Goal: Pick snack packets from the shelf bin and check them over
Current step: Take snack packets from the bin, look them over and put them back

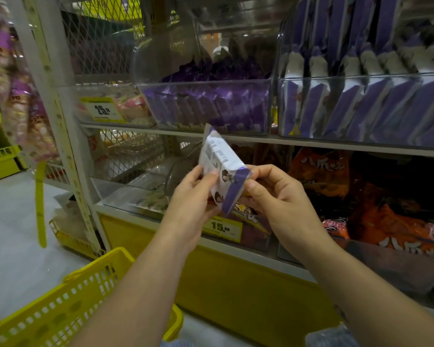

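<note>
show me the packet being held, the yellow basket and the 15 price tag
packet [218, 159]: head view, upper half of its white printed face
yellow basket [55, 314]: head view, lattice side wall
15 price tag [222, 226]: head view, on the printed number

Your left hand [193, 195] and right hand [281, 196] are bare; the bare right forearm [366, 279] carries a small dark mark [340, 313].

Glossy, smooth film on the snack packet [223, 169]. Above it, a clear hard-plastic bin [203, 83] catching glare. Below-left of it, a matt yellow perforated plastic basket [60, 306]. Right of it, shiny crinkled orange bags [391, 221].
</note>
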`<state>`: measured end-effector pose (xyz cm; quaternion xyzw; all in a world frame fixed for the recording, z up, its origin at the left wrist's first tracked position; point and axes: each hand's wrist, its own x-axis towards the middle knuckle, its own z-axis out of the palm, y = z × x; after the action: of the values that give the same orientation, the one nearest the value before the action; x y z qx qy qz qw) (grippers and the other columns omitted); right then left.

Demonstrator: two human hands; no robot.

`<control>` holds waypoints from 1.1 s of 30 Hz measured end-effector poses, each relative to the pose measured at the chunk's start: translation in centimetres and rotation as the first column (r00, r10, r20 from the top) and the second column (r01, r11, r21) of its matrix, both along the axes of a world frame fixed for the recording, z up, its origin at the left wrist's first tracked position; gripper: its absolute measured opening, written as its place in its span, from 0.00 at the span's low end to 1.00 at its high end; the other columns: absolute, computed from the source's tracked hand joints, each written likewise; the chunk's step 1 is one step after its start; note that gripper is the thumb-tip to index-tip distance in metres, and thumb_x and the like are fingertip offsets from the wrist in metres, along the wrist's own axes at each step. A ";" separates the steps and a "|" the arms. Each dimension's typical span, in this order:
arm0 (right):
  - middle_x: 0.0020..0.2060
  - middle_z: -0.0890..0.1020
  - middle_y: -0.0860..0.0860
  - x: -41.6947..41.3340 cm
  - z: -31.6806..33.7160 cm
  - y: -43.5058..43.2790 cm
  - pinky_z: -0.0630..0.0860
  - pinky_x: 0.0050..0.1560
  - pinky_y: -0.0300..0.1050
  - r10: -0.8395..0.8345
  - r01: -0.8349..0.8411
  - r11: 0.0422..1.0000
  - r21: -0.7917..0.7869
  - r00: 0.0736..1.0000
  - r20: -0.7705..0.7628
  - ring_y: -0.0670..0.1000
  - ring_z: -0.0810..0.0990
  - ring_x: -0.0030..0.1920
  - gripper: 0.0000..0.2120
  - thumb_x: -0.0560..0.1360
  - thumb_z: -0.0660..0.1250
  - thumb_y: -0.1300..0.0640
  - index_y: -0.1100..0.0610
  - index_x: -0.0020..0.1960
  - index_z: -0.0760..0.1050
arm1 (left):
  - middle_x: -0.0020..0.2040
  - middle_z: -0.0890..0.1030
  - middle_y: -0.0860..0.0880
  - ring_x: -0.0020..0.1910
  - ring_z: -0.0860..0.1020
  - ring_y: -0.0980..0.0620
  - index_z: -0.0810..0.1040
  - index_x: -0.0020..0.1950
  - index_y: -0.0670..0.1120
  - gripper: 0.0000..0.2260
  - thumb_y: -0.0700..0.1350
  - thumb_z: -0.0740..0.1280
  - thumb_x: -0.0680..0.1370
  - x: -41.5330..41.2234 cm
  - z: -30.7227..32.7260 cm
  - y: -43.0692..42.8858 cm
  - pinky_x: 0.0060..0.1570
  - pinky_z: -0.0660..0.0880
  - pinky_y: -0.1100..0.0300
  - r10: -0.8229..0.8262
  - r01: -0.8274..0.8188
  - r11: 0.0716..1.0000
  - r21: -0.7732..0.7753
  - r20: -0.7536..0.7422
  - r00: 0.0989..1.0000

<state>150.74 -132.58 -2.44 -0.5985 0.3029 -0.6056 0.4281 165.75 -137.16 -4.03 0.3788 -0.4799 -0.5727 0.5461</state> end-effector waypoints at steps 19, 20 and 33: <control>0.58 0.79 0.47 -0.4 0.0 -0.4 0.82 0.49 0.47 0.048 -0.018 0.986 0.168 0.983 -0.177 0.45 0.82 0.54 0.24 0.71 0.71 0.44 0.43 0.65 0.70 | 0.56 0.83 0.48 0.53 0.83 0.47 0.63 0.73 0.63 0.38 0.38 0.72 0.68 0.1 0.5 0.8 0.44 0.81 0.50 -0.137 0.161 0.976 -0.146 0.163 0.977; 0.58 0.79 0.48 -0.4 0.0 -0.6 0.82 0.52 0.52 0.072 -0.043 0.980 0.195 0.986 -0.148 0.48 0.83 0.54 0.24 0.70 0.70 0.45 0.43 0.65 0.70 | 0.55 0.84 0.50 0.52 0.84 0.47 0.64 0.72 0.64 0.38 0.40 0.72 0.68 0.0 0.5 0.9 0.46 0.82 0.49 -0.146 0.180 0.970 -0.165 0.197 0.969; 0.59 0.81 0.50 -1.4 -0.4 -0.8 0.79 0.53 0.47 0.259 -0.236 0.956 0.174 0.958 -0.123 0.52 0.81 0.58 0.20 0.75 0.64 0.50 0.45 0.67 0.72 | 0.44 0.86 0.46 0.41 0.85 0.47 0.76 0.59 0.51 0.16 0.49 0.67 0.71 0.7 0.4 0.7 0.40 0.81 0.56 -0.096 0.114 0.979 -0.170 0.113 0.989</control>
<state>149.36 -133.43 -2.89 -0.6381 0.3026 -0.4764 0.5238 166.45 -136.49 -3.65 0.3325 -0.5760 -0.5354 0.5206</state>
